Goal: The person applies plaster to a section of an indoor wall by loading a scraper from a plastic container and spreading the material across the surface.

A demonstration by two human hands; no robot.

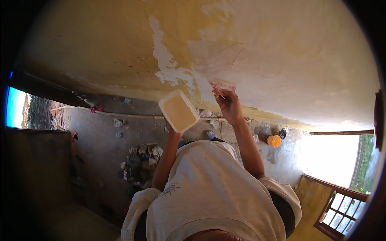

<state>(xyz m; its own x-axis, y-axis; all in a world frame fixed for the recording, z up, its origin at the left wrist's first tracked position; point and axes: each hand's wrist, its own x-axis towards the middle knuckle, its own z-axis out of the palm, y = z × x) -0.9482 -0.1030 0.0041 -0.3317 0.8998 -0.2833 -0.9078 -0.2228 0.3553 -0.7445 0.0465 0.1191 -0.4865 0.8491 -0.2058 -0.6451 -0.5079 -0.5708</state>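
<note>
My left hand grips a squarish, pale plastic tub from below. Its inside looks smooth and beige; whether that is filler or the bare bottom, I cannot tell. Higher up and to the right, my right hand pinches a flat scraper with red and whitish smears. The scraper's far edge is at or very close to the wall in front of me; actual contact is hard to make out. Yellow paint, pale smooth areas and a jagged whitish patch mark this wall.
A long pole lies along the wall's foot. On the floor are a rubbish heap behind my left arm and an orange bucket to the right, beside a black bag. A barred window is at the lower right.
</note>
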